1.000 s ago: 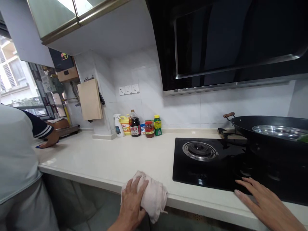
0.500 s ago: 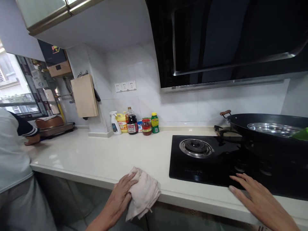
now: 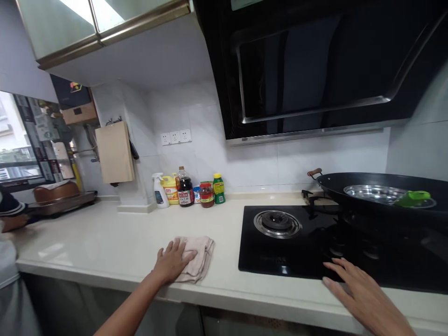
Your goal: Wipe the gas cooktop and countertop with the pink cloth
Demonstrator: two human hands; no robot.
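My left hand [image 3: 172, 262] lies flat with fingers spread, pressing on the left part of a folded pale pink cloth [image 3: 201, 259]. The cloth rests on the white countertop [image 3: 115, 242] near its front edge, and the palm hides part of it. My right hand [image 3: 353, 289] is open with its fingers stretched out, holding nothing. Its fingertips are at the front edge of the black gas stove [image 3: 266, 261]; whether they touch the surface I cannot tell.
A large wok [image 3: 329, 186] with a metal dish [image 3: 367, 192] and a green-handled utensil [image 3: 413, 198] stands on the right burner. Along the wall are a spray bottle [image 3: 160, 191], a soy sauce bottle [image 3: 185, 191] and jars. Another person's arm [image 3: 12, 214] is at far left.
My left hand has laid the cloth flat on the countertop; before, it gripped the cloth bunched over the front edge. My right hand stays by the stove. The view has shifted slightly.
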